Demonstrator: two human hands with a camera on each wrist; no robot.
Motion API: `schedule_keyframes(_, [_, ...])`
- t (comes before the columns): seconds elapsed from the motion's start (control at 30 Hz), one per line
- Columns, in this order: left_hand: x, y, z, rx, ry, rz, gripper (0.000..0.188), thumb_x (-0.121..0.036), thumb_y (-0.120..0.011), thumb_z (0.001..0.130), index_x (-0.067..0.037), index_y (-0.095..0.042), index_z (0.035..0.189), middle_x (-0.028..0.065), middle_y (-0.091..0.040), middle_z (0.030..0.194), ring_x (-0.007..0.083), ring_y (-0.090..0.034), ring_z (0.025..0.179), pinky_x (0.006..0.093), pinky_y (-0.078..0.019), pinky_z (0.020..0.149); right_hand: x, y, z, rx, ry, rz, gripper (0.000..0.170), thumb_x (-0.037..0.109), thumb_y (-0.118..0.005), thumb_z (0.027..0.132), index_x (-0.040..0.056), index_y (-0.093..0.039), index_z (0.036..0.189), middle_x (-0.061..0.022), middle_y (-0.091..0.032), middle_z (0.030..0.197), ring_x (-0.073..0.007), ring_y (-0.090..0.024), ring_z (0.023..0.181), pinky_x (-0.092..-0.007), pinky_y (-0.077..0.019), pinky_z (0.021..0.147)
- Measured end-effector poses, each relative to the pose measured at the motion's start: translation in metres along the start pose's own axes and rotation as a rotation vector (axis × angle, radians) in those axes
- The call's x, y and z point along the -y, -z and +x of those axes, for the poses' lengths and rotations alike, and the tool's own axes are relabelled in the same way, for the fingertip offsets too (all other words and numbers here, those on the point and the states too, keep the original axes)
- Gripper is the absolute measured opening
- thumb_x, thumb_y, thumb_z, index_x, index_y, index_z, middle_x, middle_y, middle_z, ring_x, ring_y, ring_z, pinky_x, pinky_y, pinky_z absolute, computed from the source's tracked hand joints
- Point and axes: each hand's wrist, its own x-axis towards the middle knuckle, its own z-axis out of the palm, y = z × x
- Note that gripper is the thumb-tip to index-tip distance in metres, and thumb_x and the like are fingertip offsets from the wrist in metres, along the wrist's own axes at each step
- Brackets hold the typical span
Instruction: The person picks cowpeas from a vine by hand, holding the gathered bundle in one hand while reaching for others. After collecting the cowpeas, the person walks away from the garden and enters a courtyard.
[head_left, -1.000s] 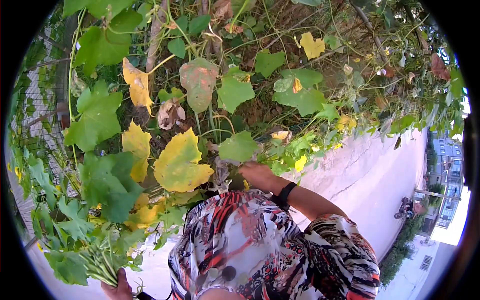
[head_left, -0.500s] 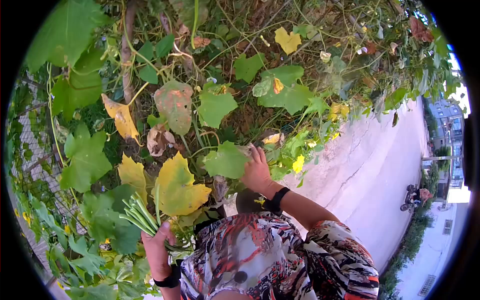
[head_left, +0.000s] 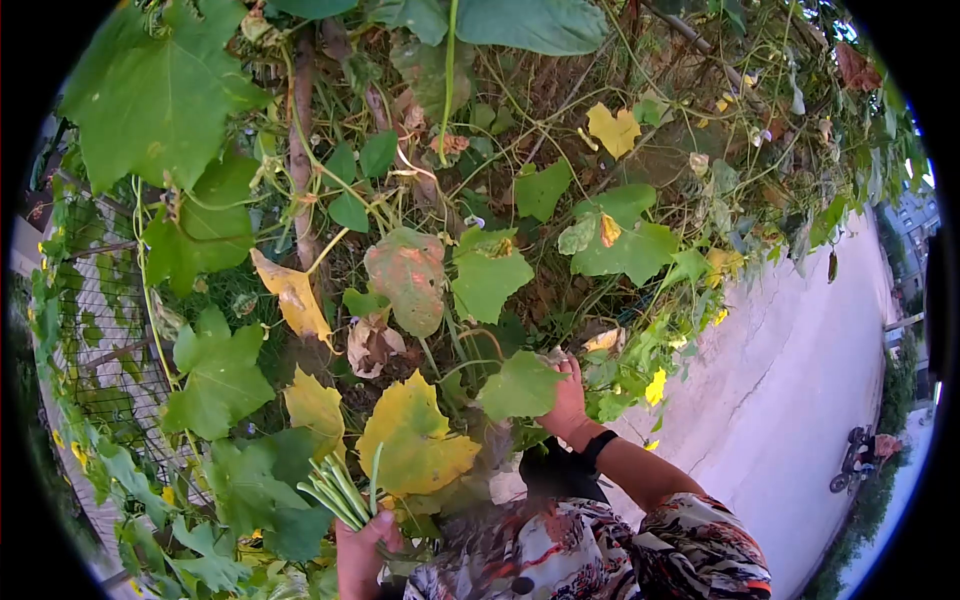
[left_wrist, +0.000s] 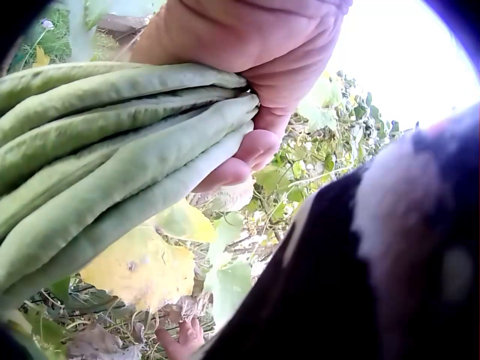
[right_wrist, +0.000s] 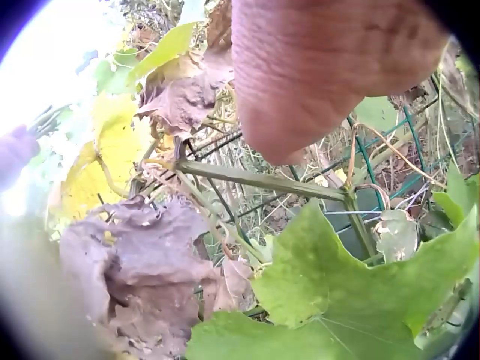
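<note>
Beside the concrete path [head_left: 800, 340], matt and rough with cracks, the shirt [head_left: 560, 550] is smooth printed cloth. Left of the path, the withered leaf [right_wrist: 150, 262] looks papery, crumpled and matt; the bean pods [left_wrist: 127, 165] look smooth, faintly satiny.

Pods [left_wrist: 112, 161] are showing pale green, faintly mottled darker. Broad leaf [head_left: 410, 440] is glowing yellow, green patches spreading over its middle. Neighbouring blotched leaf [head_left: 405, 280] is wearing dull green with reddish-pink stains; crumpled leaf [head_left: 372, 345] is showing brown. Small flower [head_left: 655, 386] is standing out bright yellow by the left edge of the path [head_left: 790, 380], which is reading pale pinkish-grey. Shirt [head_left: 700, 550] is carrying an irregular white, black and orange-red print; wristband [head_left: 597, 447] is showing black. Right wrist view: withered leaf [right_wrist: 154, 262] is looking greyish purple-brown, lobed leaf [right_wrist: 330, 292] bright green.
</note>
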Motion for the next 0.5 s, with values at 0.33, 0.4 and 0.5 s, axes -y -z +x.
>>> schedule_keyframes(0.33, [0.013, 0.018, -0.012, -0.062, 0.062, -0.173, 0.022, -0.018, -0.066, 0.083, -0.006, -0.048, 0.078, -0.0018, -0.040, 0.056, 0.0092, -0.035, 0.047, 0.0232, -0.0281, 0.045, -0.017, -0.042, -0.018, -0.341, 0.059, 0.097, 0.036, 0.027, -0.062, 0.067, 0.0099, -0.064, 0.098, -0.0103, -0.053, 0.108, -0.0302, -0.044, 0.109, -0.0533, -0.0281, 0.100])
schedule_keyframes(0.4, [0.029, 0.031, -0.016, 0.016, -0.026, -0.211, 0.023, -0.018, -0.068, 0.082, -0.006, -0.048, 0.082, -0.0012, -0.041, 0.056, 0.0096, -0.036, 0.045, 0.0234, -0.0282, 0.043, -0.018, -0.040, -0.017, -0.346, 0.121, 0.078, 0.038, 0.025, -0.065, 0.065, 0.0081, -0.063, 0.099, -0.0134, -0.053, 0.105, -0.0317, -0.045, 0.106, -0.0533, -0.0313, 0.098])
schedule_keyframes(0.5, [0.049, 0.041, -0.025, 0.171, -0.060, -0.493, 0.023, -0.015, -0.066, 0.082, -0.008, -0.045, 0.087, -0.0009, -0.041, 0.058, 0.0108, -0.037, 0.044, 0.0261, -0.0308, 0.041, -0.029, -0.054, -0.019, -0.319, 0.161, 0.093, 0.038, 0.023, -0.066, 0.064, 0.0058, -0.062, 0.098, -0.0142, -0.052, 0.099, -0.0333, -0.045, 0.103, -0.0537, -0.0321, 0.098])
